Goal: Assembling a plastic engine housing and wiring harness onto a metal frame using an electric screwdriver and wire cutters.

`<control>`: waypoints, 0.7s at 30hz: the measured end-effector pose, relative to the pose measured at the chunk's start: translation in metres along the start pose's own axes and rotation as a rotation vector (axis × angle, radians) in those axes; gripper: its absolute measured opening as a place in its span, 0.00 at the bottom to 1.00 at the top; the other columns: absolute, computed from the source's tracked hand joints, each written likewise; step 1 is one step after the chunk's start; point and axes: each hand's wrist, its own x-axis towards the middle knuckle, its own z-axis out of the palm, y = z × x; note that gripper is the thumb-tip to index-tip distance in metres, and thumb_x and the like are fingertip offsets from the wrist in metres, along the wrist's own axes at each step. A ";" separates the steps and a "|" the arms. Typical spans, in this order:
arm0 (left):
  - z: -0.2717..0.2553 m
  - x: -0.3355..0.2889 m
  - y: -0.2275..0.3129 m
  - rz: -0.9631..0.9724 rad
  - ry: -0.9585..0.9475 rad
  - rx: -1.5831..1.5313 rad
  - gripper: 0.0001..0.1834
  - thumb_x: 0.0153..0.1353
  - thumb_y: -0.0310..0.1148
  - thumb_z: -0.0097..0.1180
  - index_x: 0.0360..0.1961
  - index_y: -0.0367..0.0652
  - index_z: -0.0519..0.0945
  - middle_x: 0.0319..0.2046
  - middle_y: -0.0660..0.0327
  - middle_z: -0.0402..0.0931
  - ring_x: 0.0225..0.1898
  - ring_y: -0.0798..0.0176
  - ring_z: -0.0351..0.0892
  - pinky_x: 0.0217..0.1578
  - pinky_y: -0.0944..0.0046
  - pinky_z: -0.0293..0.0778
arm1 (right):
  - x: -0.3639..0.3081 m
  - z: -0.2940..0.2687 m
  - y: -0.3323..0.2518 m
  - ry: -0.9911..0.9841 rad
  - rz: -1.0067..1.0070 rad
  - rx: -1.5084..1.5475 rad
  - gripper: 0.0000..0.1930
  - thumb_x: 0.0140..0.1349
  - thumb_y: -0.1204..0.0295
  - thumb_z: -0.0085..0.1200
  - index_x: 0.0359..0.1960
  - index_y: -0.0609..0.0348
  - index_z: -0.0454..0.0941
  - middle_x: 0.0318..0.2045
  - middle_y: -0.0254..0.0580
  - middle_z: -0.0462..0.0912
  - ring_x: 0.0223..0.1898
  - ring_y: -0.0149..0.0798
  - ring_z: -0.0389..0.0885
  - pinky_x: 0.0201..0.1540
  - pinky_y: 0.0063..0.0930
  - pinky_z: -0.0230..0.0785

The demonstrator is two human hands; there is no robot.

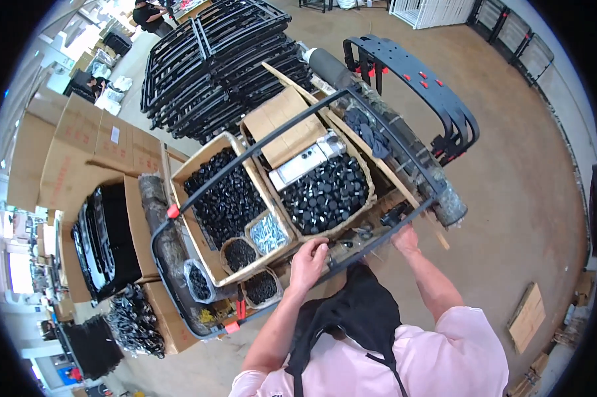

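A black metal frame [265,137] with rounded corners and red pieces lies tilted across boxes of small parts. My left hand [308,263] is closed, its fingers curled together beside the near edge of the parts box; anything in them is too small to make out. My right hand [405,239] is closed at the frame's near bar, right by a black tool [394,214]. Its fingertips are partly hidden, so what it grips is unclear. Black caps [328,195] fill the right box, and black plastic pieces [222,192] the left one. A small tub holds silvery screws [267,233].
Stacked black frames [212,63] stand beyond the boxes. Curved black racks [411,66] are at the far right. Padded rolls [451,204] flank the boxes. Red-handled pliers [241,306] hang near the frame's left corner. Cartons [87,142] stand left; another person [149,16] is far back.
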 end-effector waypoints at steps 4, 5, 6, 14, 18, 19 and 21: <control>0.023 0.086 0.010 0.121 0.219 0.473 0.18 0.71 0.36 0.60 0.59 0.44 0.82 0.44 0.53 0.83 0.45 0.52 0.85 0.48 0.53 0.80 | 0.045 0.016 0.011 -0.019 -0.048 -0.041 0.47 0.62 0.61 0.65 0.79 0.55 0.52 0.73 0.66 0.66 0.70 0.66 0.71 0.69 0.53 0.70; 0.028 0.101 0.007 0.109 0.215 0.487 0.18 0.71 0.36 0.60 0.59 0.44 0.82 0.44 0.53 0.83 0.45 0.52 0.85 0.48 0.53 0.80 | 0.056 0.022 0.011 -0.009 -0.029 -0.061 0.47 0.61 0.61 0.65 0.80 0.54 0.52 0.74 0.65 0.64 0.73 0.64 0.67 0.71 0.53 0.69; 0.032 0.115 0.004 0.074 0.212 0.581 0.18 0.69 0.38 0.62 0.58 0.45 0.82 0.45 0.52 0.82 0.47 0.49 0.84 0.49 0.51 0.80 | 0.065 0.025 0.013 0.004 -0.010 -0.081 0.48 0.61 0.60 0.66 0.80 0.54 0.52 0.76 0.64 0.61 0.75 0.63 0.64 0.72 0.54 0.67; 0.034 0.135 0.015 0.046 0.135 0.649 0.20 0.66 0.39 0.68 0.52 0.38 0.80 0.49 0.46 0.80 0.45 0.43 0.85 0.48 0.48 0.80 | 0.037 -0.028 0.058 -0.299 -0.224 -0.036 0.30 0.67 0.59 0.59 0.68 0.57 0.74 0.66 0.68 0.75 0.64 0.65 0.78 0.64 0.53 0.75; 0.005 0.118 0.022 -0.138 0.190 0.008 0.16 0.69 0.31 0.63 0.54 0.34 0.76 0.40 0.58 0.79 0.35 0.68 0.80 0.38 0.64 0.77 | -0.027 -0.147 -0.045 -0.798 -0.390 -0.316 0.16 0.66 0.59 0.57 0.40 0.58 0.87 0.39 0.57 0.88 0.47 0.61 0.86 0.51 0.54 0.78; 0.006 0.121 0.027 -0.130 0.161 -0.045 0.16 0.72 0.30 0.59 0.57 0.36 0.77 0.38 0.63 0.77 0.35 0.74 0.75 0.36 0.69 0.75 | -0.033 -0.160 -0.057 -0.793 -0.376 -0.314 0.16 0.66 0.59 0.57 0.40 0.58 0.87 0.39 0.57 0.88 0.47 0.61 0.86 0.51 0.54 0.78; -0.001 0.133 0.033 -0.137 0.133 -0.078 0.17 0.73 0.30 0.57 0.60 0.36 0.76 0.38 0.63 0.77 0.35 0.74 0.75 0.36 0.68 0.75 | -0.036 -0.170 -0.085 -0.634 -0.613 0.083 0.12 0.67 0.62 0.56 0.40 0.58 0.84 0.38 0.54 0.87 0.44 0.61 0.85 0.48 0.55 0.77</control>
